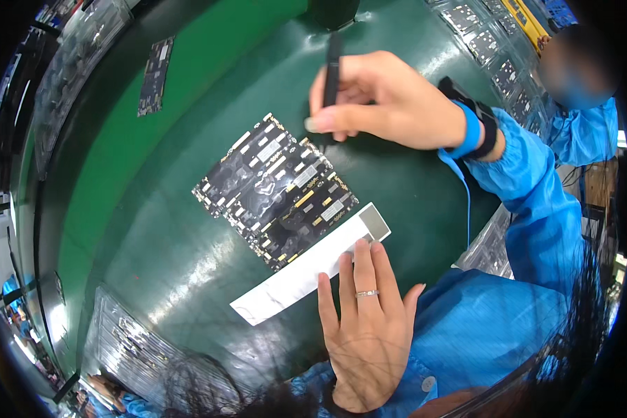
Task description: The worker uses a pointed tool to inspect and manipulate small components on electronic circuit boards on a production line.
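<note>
My right hand, with a blue wrist strap, is closed around a slim black pen-shaped tool. Its lower end points down beside the upper right edge of a black panel of small circuit boards; whether it touches cannot be made out. The panel lies at a slant on the green mat, with many pale and gold parts. Along its lower right edge lies a white strip with a grey patch at one end. My left hand, wearing a ring, is flat and open, its fingertips on the strip's near edge.
A narrow dark circuit board lies at the far left of the green mat. Clear plastic trays stand at the lower left and upper right. A blue cord hangs from my wrist strap. Another person sits at the right.
</note>
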